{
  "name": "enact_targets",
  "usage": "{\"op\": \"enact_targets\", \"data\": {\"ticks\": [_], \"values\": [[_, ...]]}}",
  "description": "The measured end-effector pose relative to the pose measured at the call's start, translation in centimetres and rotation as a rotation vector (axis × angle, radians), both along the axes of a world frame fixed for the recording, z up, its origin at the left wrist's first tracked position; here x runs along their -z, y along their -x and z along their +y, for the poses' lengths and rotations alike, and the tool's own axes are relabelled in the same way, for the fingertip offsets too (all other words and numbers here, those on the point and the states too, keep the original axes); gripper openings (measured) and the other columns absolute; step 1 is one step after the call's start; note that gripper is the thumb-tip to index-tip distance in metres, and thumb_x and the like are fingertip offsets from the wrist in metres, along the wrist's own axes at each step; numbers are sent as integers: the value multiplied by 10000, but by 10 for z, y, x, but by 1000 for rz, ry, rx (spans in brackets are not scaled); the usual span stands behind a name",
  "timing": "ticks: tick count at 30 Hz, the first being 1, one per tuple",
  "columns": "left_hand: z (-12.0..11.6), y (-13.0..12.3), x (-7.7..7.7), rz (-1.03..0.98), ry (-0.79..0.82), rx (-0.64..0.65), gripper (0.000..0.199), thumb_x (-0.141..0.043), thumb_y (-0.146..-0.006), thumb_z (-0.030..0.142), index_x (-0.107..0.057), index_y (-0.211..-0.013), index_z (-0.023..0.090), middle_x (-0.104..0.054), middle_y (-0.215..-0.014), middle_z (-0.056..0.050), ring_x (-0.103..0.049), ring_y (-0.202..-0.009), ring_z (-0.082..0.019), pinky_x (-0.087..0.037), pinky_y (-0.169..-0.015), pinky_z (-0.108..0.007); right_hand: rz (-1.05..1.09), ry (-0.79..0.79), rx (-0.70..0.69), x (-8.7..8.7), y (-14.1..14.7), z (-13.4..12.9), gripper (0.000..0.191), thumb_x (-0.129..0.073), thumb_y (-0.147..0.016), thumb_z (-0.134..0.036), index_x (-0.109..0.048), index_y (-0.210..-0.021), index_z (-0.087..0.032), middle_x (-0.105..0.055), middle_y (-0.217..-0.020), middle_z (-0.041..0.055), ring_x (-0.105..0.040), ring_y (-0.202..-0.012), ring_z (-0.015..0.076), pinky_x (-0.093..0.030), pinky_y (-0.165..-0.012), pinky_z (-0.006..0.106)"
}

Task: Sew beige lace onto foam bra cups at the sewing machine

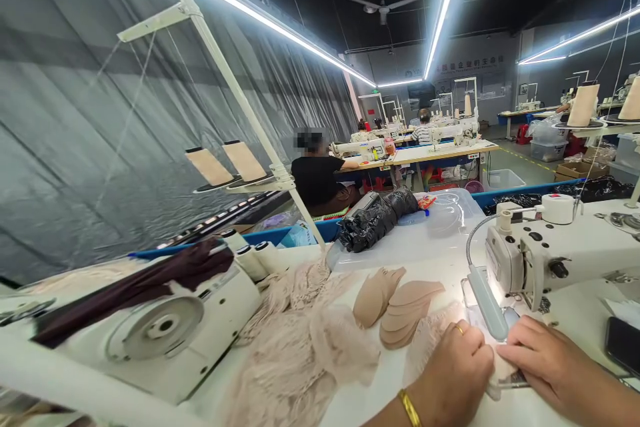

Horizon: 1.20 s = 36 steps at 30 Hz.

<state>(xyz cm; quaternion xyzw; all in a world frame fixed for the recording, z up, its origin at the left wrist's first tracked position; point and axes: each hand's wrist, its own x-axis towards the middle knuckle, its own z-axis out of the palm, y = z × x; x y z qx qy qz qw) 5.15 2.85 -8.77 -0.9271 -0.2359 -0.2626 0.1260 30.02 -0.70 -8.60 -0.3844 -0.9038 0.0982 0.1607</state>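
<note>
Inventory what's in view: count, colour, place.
Flat teardrop cloth pieces: two stacks, tan, on white table.
Ruffled sheer fabric: one heap, pale pink, left of stacks.
Sewing machines: two nearby, white, left and right.
Thread cones: four nearby, peach, both sides.
Plastic bundle: one, black, beyond stacks.
Draped cloth: one, maroon, on left machine.
Seated person: one nearby, black top, ahead.
Curtain: one, grey, left.
Strip lights: several, white, overhead.
Left hand: one, gold ring, at pale cloth.
Right hand: one, bare, same cloth.

A sewing workshop, no mistaking it: sewing machine (pixel 595 243) up close, big thread cones (pixel 247 159), more machines (pixel 361 149) lining a worktop (pixel 406 157) beyond, a person (pixel 316 178) seated there, strip lights (pixel 260 19) blazing above!
</note>
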Motion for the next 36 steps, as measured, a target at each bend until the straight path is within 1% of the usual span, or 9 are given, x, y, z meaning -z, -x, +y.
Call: {"op": "enact_targets", "data": {"ticks": [6,12,17,21,24,27,30,34,36], "values": [[0,-1,4,-32,52,1,287,-741,-844,143,-470,-784,215,-581,-833,-13,-510,-742,-192,-421,-666,-335,7,-18,20,-3,3,-1,368,-402,-1065,-60,-635,-1282,-244,-643,-1075,75,-629,-992,270,-576,-801,418],[-4,-2,-4,18,41,16,213,-676,-990,245,-534,-837,206,-601,-829,-30,-542,-764,-203,-456,-707,-350,44,-75,20,-6,4,-2,359,-439,-1028,-38,-681,-1178,-257,-675,-1023,57,-650,-934,259,-571,-743,381],[-3,0,-5,68,87,4,199,-642,-1029,277,-571,-861,199,-616,-848,-49,-575,-795,-209,-460,-721,-349,64,-124,20,-3,4,-2,372,-456,-1010,-31,-689,-1172,-273,-678,-992,46,-658,-899,256,-553,-707,371],[9,-2,-6,107,192,20,188,-691,-1002,290,-583,-877,199,-677,-923,-42,-618,-868,-217,-486,-778,-357,32,-152,44,6,2,1,362,-439,-1002,-29,-664,-1146,-273,-676,-985,48,-677,-901,262,-547,-692,365],[24,-6,-12,148,183,86,162,-697,-1001,302,-606,-915,199,-716,-972,-27,-636,-885,-215,-502,-807,-373,22,-236,76,11,0,3,327,-463,-961,-28,-641,-1069,-280,-681,-942,39,-687,-863,258,-525,-653,347],[37,-10,-17,173,178,162,134,-668,-1035,303,-630,-961,198,-742,-1027,-26,-660,-919,-204,-512,-857,-376,35,-324,96,12,-2,5,370,-477,-892,-11,-625,-1081,-293,-710,-952,35,-710,-835,243,-524,-636,329],[49,-11,-16,189,205,206,165,-658,-1060,336,-665,-981,191,-760,-1090,-42,-680,-971,-198,-524,-926,-377,42,-359,117,11,-3,6,394,-464,-886,-18,-627,-1112,-296,-721,-943,37,-727,-802,234,-528,-615,318],[61,-13,-10,184,232,273,183,-622,-1075,334,-710,-1020,184,-770,-1127,-59,-697,-1063,-207,-538,-990,-357,7,-366,131,14,-4,8,343,-445,-932,-45,-645,-1067,-289,-702,-885,38,-702,-676,227,-509,-542,320],[66,-13,-9,179,245,294,183,-606,-1080,325,-720,-1039,188,-778,-1137,-55,-700,-1089,-204,-539,-1012,-346,-10,-380,132,16,-6,8,327,-443,-949,-56,-645,-1069,-283,-700,-884,43,-699,-668,235,-516,-540,330]]}}
